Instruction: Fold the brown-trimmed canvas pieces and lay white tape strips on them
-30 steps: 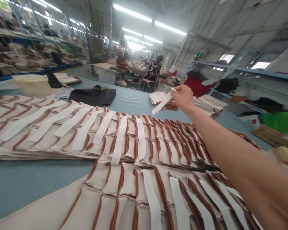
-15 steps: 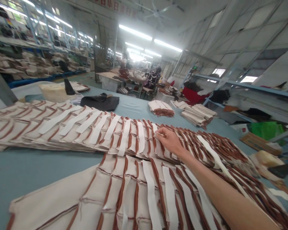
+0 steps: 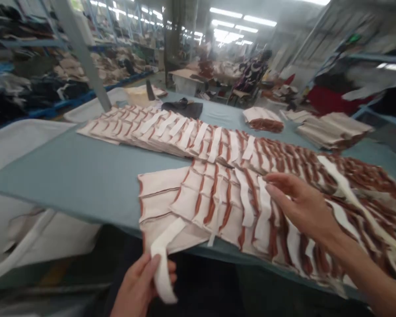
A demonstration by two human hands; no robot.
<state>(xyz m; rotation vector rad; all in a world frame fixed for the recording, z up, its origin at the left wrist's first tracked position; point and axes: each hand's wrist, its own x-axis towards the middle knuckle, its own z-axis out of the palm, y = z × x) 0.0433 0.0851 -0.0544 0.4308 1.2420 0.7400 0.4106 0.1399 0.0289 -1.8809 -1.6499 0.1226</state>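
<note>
Overlapping cream fabric pieces with brown trim lie in rows on a blue-grey table, many topped with a white strip. Below the table's near edge my left hand is closed around a white strip that hangs over the front edge. Over the near row, my right hand hovers with fingers stretched out and apart, fingertips close to a white strip on the pieces; it holds nothing.
A farther row of the same pieces crosses the table. Stacks of folded pieces and a dark cloth lie at the back. A person sits beyond the table. Shelves run along the left. A white bin stands at the left.
The view has dropped and pulled back from the table. My right hand came back from the far row to the near row, empty. My left hand has come into view gripping a white strip.
</note>
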